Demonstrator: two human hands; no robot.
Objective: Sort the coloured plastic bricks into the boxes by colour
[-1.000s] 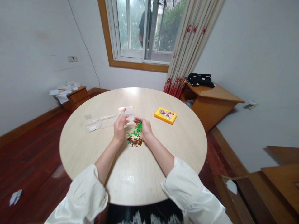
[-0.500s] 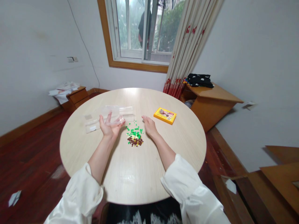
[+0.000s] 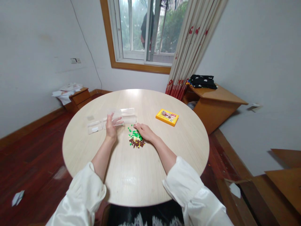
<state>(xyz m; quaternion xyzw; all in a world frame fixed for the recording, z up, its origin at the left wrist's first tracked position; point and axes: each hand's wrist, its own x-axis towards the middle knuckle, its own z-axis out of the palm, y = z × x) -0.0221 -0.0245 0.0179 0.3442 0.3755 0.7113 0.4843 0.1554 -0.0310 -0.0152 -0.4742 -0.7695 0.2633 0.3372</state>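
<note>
A small heap of tiny building bricks (image 3: pixel 137 143) lies mid-table, brown at the near side, with pale yellow and bright green pieces beyond. My right hand (image 3: pixel 146 132) rests at the heap's right and far side, fingers stretched over the green bricks (image 3: pixel 135 133) and hiding some of them. To the left of the heap is my left hand (image 3: pixel 112 127), thumb up and fingers apart, with nothing clearly in its grasp. Clear plastic packaging (image 3: pixel 129 118) lies right behind it; whether the fingers touch the plastic I cannot tell.
On the right of the round table (image 3: pixel 136 182) lies a yellow box (image 3: pixel 167 117) with a picture on its lid. Another clear plastic piece (image 3: pixel 95 127) is at the left. Past the table stand a wooden cabinet (image 3: pixel 211 106) and a curtain (image 3: pixel 188 47).
My right hand has moved left onto the far green bricks, which now lie closer together. My left hand has turned from palm up to more upright, its fingers still apart.
</note>
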